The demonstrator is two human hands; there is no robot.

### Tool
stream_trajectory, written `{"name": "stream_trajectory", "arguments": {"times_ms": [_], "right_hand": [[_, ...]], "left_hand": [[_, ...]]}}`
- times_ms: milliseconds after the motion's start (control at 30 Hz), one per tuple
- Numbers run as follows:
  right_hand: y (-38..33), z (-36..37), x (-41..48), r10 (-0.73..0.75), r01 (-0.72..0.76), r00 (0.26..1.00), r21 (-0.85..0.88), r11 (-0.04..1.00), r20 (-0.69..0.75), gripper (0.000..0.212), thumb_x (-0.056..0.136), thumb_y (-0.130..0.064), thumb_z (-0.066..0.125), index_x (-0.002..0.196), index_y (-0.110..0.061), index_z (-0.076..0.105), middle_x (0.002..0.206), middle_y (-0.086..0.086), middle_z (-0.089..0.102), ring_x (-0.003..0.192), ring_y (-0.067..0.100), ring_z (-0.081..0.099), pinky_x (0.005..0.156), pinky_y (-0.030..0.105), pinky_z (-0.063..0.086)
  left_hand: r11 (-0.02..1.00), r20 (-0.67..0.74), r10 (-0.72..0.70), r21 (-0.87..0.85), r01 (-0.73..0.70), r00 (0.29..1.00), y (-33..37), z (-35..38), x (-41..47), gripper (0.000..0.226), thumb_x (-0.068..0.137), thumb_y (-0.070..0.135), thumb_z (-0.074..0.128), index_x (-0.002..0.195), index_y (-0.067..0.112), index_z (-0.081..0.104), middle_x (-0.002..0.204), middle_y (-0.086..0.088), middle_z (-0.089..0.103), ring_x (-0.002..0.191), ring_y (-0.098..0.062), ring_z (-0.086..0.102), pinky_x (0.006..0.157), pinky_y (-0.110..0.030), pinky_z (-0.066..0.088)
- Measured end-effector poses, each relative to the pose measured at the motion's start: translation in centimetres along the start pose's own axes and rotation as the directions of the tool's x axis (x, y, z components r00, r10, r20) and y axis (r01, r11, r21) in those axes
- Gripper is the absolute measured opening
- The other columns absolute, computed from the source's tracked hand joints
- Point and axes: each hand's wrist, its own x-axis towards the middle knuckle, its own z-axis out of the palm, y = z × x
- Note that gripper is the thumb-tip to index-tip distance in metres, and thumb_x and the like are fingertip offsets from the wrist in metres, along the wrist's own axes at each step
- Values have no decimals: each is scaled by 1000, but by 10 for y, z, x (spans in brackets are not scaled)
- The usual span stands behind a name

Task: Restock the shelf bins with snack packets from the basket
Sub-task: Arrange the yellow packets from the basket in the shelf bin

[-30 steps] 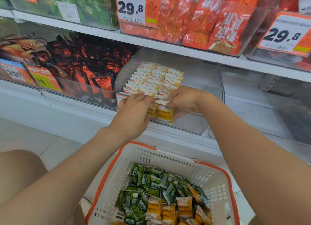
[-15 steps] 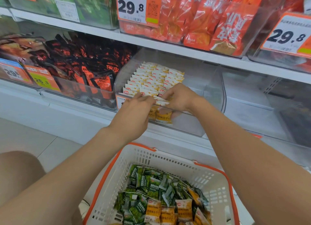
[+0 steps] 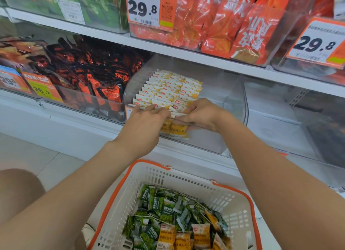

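Right of the packet rows [image 3: 168, 87] the clear bin [image 3: 234, 107] has free room, roofed by the upper shelf [image 3: 186, 53].

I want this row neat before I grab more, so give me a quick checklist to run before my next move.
1. Left hand and right hand both on the front row of yellow packets: ok.
2. Front row standing straight: cannot tell, hands cover it.
3. Room in the clear bin: ok, right side bare.
4. Basket directly below: ok.
5. Basket holds one kind only: not ok, green packets mixed in.
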Motion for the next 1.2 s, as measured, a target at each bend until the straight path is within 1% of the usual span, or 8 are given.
{"name": "stream_trajectory", "arguments": {"times_ms": [200,367,567,833,933,1033,1100,1200], "right_hand": [[-5,-18,-20,309,-276,924,-168,947,224,27,97,-25,64,117,-8,60,105,21,76,97,32,76,98,48,57],[-16,5,-10,297,-288,926,-75,955,232,24,102,-8,46,116,6,59,89,24,72,70,26,73,77,36,61],[-20,-6,-16,367,-389,896,43,920,251,31,98,-26,38,104,-3,59,105,30,73,105,40,71,100,49,55],[-16,-1,-26,291,-300,952,96,949,93,23,102,-21,39,101,-10,59,87,20,75,98,41,74,90,49,61],[-3,-6,-32,-8,-25,968,-126,992,-249,21,97,-21,50,87,-9,63,81,15,72,89,39,74,79,43,62],[11,-2,-64,-434,301,759,-329,895,-485,15,94,-15,55,92,-14,70,69,-1,70,64,14,66,63,24,50],[21,5,-95,-606,478,644,-372,795,-467,16,91,-10,56,93,-20,70,63,-4,67,56,10,62,60,22,47],[48,19,-131,-653,521,733,-461,719,-190,19,88,-12,55,92,-23,70,53,-9,58,51,10,57,59,29,49]], "left_hand": [[999,19,12,-37,-11,1000,3,-2,0,54,88,-9,56,135,17,51,137,-5,59,139,-32,43,116,-59,32],[998,33,-30,-52,31,999,9,-7,2,56,88,-9,50,137,15,45,136,-11,55,136,-31,35,105,-45,30],[992,79,2,-127,8,997,3,-4,0,58,88,-13,47,140,12,43,147,-12,51,151,-31,22,119,-50,21],[981,114,35,-192,-13,993,-2,3,-6,60,92,-12,47,147,12,40,165,-10,32,159,-33,11,126,-55,11],[964,-33,3,-267,-12,999,6,6,-15,53,89,-9,53,138,10,51,155,-14,38,152,-42,22,123,-55,26],[983,-256,-19,-180,-28,967,25,11,-26,33,79,-2,59,109,11,56,117,-11,49,112,-35,45,91,-46,45],[981,-258,-13,-189,-37,966,40,20,-35,22,79,7,62,98,15,53,101,-5,51,95,-30,47,76,-43,43],[936,79,-73,-338,95,994,60,48,-54,13,88,17,61,96,22,52,92,2,60,88,-23,56,67,-40,48]]}}
